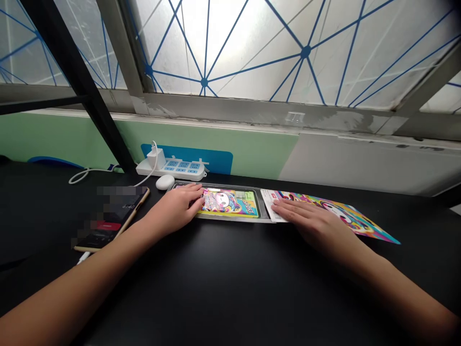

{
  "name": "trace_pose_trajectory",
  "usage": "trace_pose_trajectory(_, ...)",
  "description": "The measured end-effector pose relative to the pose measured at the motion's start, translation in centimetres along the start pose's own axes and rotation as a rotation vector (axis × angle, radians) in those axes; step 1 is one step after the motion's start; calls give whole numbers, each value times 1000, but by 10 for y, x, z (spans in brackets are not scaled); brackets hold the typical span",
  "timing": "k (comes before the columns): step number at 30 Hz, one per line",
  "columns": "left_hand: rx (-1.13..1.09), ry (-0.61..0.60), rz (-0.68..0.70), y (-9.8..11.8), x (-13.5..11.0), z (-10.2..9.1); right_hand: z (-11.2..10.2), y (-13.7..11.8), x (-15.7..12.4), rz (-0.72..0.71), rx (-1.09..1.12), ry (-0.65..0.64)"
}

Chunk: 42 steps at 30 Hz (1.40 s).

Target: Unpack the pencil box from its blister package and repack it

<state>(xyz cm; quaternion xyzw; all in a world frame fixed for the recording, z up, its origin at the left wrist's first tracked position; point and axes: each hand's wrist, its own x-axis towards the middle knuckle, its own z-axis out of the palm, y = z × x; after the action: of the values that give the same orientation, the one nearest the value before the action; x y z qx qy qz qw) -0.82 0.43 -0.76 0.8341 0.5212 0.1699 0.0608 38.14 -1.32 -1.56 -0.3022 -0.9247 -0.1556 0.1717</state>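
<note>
My left hand (182,204) lies on the left end of a clear plastic tray (264,211), its fingers stretched over a colourful printed pack (226,202) with a white cartoon face that sits in the tray. Under my right hand (313,221) is a brightly printed card (363,223), its white strip beside the tray's right end. The fingers of this hand lie flat and together across the card's left part. Part of the pack is hidden by my left fingers, and part of the card by my right hand.
A phone (115,218) with a cable lies to the left. Behind it are a white rounded case (165,182) and a white power strip (176,168) with a plugged-in charger (156,157). A black slanted post (86,96) rises at the left before the window (245,48).
</note>
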Motion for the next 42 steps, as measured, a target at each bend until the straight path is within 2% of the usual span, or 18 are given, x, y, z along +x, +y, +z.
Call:
trace_pose_trajectory(4, 29, -69, 12, -1, -2, -3, -15, -3, 2, 27, -138, 61)
trace_pose_trajectory(8, 86, -119, 28, 3, -4, -4, -33, -29, 11, -13, -163, 128)
trace_pose_trajectory(12, 215, -81, 42, 15, -3, 5, -38, -90, 22, -131, -135, 157)
trace_pose_trajectory(15, 282, -22, 72, 28, -3, 13, -24, -148, 29, -212, -108, 210)
trace_pose_trajectory(16, 287, -12, 85, 31, -4, 15, -17, -164, 32, -253, -94, 273)
trace_pose_trajectory(17, 285, -6, 97, 34, -4, 16, -9, -177, 36, -284, -76, 279)
trace_pose_trajectory(19, 263, -4, 116, 34, -5, 16, 4, -191, 47, -253, 40, 161)
trace_pose_trajectory(21, 231, -5, 135, 31, -5, 14, 14, -190, 63, -156, 206, -11)
trace_pose_trajectory(23, 201, -10, 156, 27, -6, 12, 21, -181, 82, -60, 367, -116)
trace_pose_trajectory(27, 185, -49, 189, 22, -5, 10, 27, -159, 109, -9, 584, -173)
trace_pose_trajectory(31, 199, -83, 222, 23, -5, 10, 27, -150, 112, -14, 653, -190)
trace_pose_trajectory(35, 236, -92, 248, 21, -6, 10, 27, -151, 107, -54, 633, -182)
trace_pose_trajectory(42, 226, -65, 223, 21, -8, 11, 29, -160, 96, -244, 260, 45)
